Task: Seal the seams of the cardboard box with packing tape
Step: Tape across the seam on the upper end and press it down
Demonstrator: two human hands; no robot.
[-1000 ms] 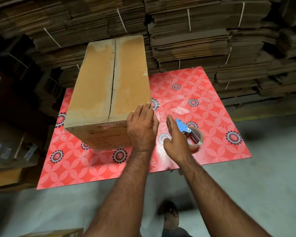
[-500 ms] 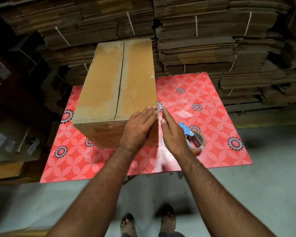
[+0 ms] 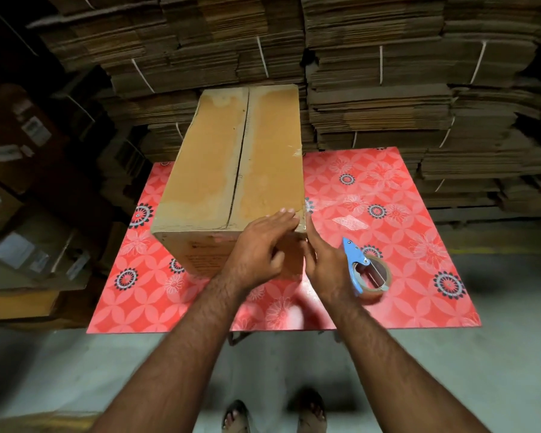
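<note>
A brown cardboard box [image 3: 231, 170] stands on a red flowered table [image 3: 403, 195], its two top flaps closed with a dark seam running down the middle. My left hand [image 3: 260, 245] lies flat over the box's near right corner, fingers spread on the top and front face. My right hand [image 3: 325, 264] presses flat against the box's right near edge, fingers straight. A roll of brown packing tape in a blue dispenser [image 3: 367, 270] lies on the table just right of my right hand, untouched.
Tall stacks of flattened, strapped cardboard [image 3: 372, 73] rise behind the table. Labelled cartons [image 3: 22, 151] stand at the left. A clear strip of tape [image 3: 350, 221] is stuck on the table. Grey concrete floor and my sandalled feet [image 3: 275, 414] lie below.
My right hand has left the tape dispenser and come against the box's right near edge. My left hand slid onto the corner. The view moved back and up a little.
</note>
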